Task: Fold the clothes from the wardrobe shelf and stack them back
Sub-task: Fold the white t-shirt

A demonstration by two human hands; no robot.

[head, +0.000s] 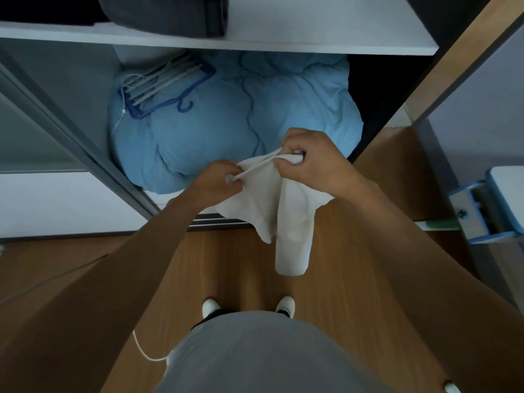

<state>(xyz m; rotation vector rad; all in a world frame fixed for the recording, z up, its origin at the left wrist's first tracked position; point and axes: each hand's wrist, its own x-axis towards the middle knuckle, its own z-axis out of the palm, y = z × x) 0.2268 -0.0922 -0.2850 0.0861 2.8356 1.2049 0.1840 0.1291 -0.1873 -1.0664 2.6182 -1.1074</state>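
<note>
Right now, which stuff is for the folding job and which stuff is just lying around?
For the job:
- white garment, gripped by the left hand and right hand
- wardrobe shelf

Just lying around:
- blue duvet
- hangers on top of it
- dark bag on the shelf
- white cord on the floor

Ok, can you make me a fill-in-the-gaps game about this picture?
1. Both hands pinch a crumpled ____ cloth garment.
2. The puffy light-blue quilt lies ____ the white wardrobe shelf.
3. The bundle of plastic ____ rests on that quilt.
4. The dark grey folded fabric sits ____ that shelf.

Missing words: white; under; hangers; on
</note>
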